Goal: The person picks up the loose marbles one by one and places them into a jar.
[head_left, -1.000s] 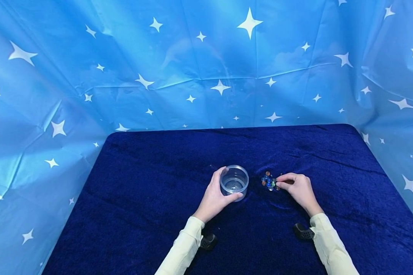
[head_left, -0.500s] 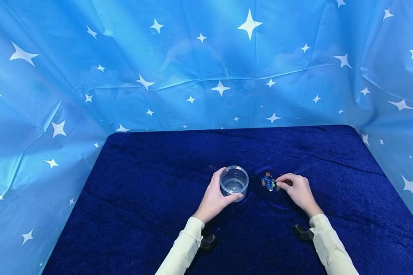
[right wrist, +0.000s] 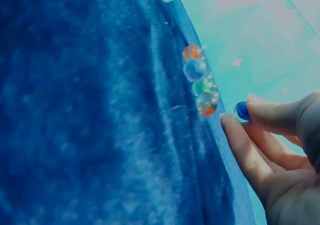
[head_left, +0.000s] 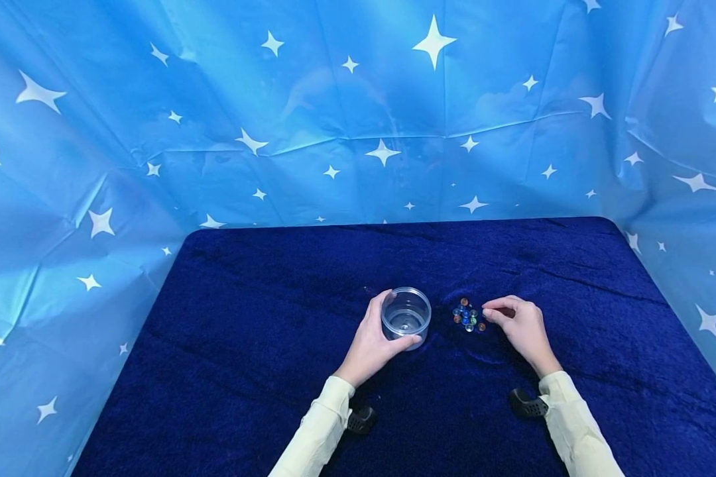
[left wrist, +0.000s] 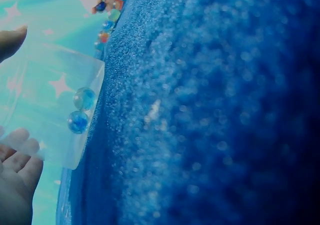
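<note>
In the head view the left hand [head_left: 371, 341] curls round a clear container [head_left: 407, 319], upright about midway between the left and right edges of the worktop [head_left: 262, 371], and the right hand [head_left: 522, 331] is just beside a cluster of marbles [head_left: 465, 318] lying toward the right edge. The left wrist view shows two bluish marbles [left wrist: 77, 122] through the container's wall, whether inside or behind I cannot tell. The right wrist view shows the right hand narrowly pinching a dark blue marble [right wrist: 243, 111], apart from the cluster.
</note>
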Tool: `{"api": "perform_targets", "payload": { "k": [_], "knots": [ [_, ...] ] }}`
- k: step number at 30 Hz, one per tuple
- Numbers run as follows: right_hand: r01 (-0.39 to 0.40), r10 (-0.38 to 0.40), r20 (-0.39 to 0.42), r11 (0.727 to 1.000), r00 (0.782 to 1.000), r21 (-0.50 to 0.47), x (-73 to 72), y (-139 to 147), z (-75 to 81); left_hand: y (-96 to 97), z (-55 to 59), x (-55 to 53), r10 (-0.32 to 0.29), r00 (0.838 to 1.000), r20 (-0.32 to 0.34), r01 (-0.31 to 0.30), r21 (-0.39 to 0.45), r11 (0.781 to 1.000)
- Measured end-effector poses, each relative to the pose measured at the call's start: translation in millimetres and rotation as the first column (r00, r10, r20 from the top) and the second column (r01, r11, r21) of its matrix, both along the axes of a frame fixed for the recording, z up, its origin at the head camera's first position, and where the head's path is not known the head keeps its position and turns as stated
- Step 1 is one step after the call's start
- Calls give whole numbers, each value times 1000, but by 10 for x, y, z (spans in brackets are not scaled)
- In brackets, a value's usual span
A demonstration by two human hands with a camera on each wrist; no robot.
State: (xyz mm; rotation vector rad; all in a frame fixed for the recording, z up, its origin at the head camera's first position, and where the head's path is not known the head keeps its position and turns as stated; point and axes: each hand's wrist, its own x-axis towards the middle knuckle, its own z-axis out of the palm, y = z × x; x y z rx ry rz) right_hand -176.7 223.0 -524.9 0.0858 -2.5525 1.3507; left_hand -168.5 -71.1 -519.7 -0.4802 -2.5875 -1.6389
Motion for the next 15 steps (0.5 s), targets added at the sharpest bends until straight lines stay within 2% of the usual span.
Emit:
{"api": "perform_targets", "payload": {
  "k": [10, 15],
  "knots": [
    [34, -30, 31, 991, 999, -129, -1, -53, 57, 6, -5, -2, -1, 1000, 8, 1, -15, 1000],
    [2, -1, 9, 979, 1000, -206, 56, -198, 260, 1, -3, -7, 2, 1000, 25, -1, -17, 1000]
  ]
}}
